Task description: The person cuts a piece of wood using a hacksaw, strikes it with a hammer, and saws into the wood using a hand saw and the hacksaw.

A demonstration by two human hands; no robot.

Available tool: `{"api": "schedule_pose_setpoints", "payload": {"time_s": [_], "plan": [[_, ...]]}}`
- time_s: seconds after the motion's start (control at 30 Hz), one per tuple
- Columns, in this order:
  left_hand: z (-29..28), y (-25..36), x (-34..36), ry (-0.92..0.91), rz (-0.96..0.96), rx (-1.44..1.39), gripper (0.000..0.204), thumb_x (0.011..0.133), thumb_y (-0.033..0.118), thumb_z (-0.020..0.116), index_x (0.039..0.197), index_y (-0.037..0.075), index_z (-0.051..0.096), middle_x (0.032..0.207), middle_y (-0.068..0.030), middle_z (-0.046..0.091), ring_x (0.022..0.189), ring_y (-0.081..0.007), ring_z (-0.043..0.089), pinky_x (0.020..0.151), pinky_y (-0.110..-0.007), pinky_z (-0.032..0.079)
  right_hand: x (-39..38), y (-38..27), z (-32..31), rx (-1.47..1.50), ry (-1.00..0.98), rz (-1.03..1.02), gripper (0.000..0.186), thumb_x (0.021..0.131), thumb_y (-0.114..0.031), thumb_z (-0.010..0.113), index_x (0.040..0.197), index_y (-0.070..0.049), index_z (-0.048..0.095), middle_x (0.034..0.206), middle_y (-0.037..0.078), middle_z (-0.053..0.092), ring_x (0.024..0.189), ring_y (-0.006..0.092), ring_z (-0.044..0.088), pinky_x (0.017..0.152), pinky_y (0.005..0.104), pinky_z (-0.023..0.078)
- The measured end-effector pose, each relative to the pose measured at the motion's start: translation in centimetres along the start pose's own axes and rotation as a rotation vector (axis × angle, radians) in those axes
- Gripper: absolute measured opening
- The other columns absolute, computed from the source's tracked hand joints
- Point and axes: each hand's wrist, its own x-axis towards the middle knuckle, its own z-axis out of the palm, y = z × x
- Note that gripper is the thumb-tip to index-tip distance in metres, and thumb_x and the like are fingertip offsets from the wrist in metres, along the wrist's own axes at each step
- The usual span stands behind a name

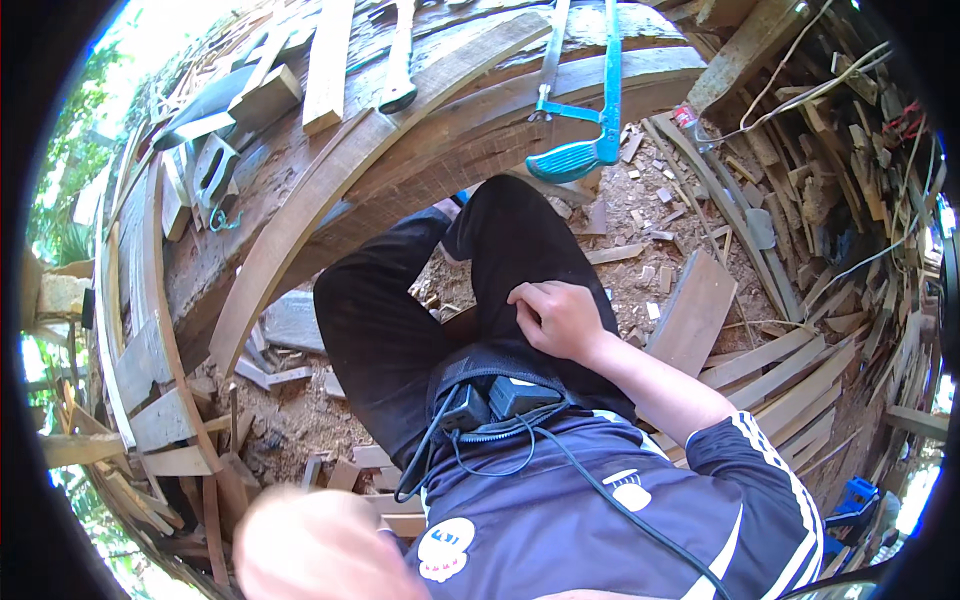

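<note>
right hand (558, 318) rests on the thigh (525, 235), fingers loosely curled, and whether they close on anything cannot be told; left hand (320, 545) is a blur at lower left, its grip unclear. well ahead of both, the saw (612, 100) lies across the beam (420, 165), beside a strip (322, 190); a plank (693, 315) slants near the right forearm (660, 388).

Noted the thigh (545, 250) under the right fingers (533, 300), the bow saw (612, 80) beyond them across timber (660, 70), a tool handle (398, 60) ahead to their left, a board (695, 310) to their right, and slats (775, 367) farther right and behind them.
</note>
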Motion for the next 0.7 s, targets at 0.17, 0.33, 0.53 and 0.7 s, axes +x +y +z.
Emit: {"api": "schedule_pose_setpoints", "payload": {"time_s": [0.17,0.33,0.53,0.7], "plan": [[7.8,8.9,0.1,-0.166,-0.269,-0.071,0.043,0.081,0.033,0.063,0.107,-0.001,0.068,0.112,-0.0205,0.065,0.106,-0.0413,0.062,0.097,-0.058,0.049,-0.1,-0.2,-0.1,-0.019,-0.031,-0.011,0.006,0.085,-0.012,0.064,0.090,-0.010,0.067,0.077,0.010,0.069,0.073,0.0290,0.070,0.064,0.0422,0.054],[10.0,10.2,0.1,-0.179,-0.321,-0.102,0.041,0.083,0.034,0.066,0.106,0.000,0.071,0.113,-0.0198,0.067,0.108,-0.0409,0.063,0.098,-0.055,0.050,-0.4,-0.6,-0.5,-0.037,-0.020,0.001,0.006,0.085,-0.011,0.065,0.091,-0.010,0.067,0.076,0.010,0.069,0.072,0.0294,0.070,0.063,0.0414,0.054],[11.0,11.1,-1.0,-0.187,-0.270,-0.122,0.041,0.084,0.033,0.065,0.107,-0.001,0.070,0.113,-0.0199,0.067,0.107,-0.0399,0.064,0.096,-0.053,0.051,-0.5,-0.7,-0.1,-0.033,-0.017,-0.002,0.006,0.086,-0.013,0.064,0.090,-0.010,0.067,0.076,0.011,0.069,0.072,0.0304,0.069,0.063,0.0428,0.054],[10.9,11.7,-1.9,-0.224,-0.249,-0.166,0.040,0.085,0.032,0.065,0.108,-0.001,0.070,0.113,-0.0200,0.067,0.106,-0.0390,0.064,0.094,-0.050,0.051,-0.5,-0.7,-0.2,-0.063,-0.010,-0.005,0.006,0.086,-0.012,0.065,0.091,-0.011,0.068,0.077,0.010,0.070,0.072,0.0291,0.070,0.063,0.0410,0.054]]}}
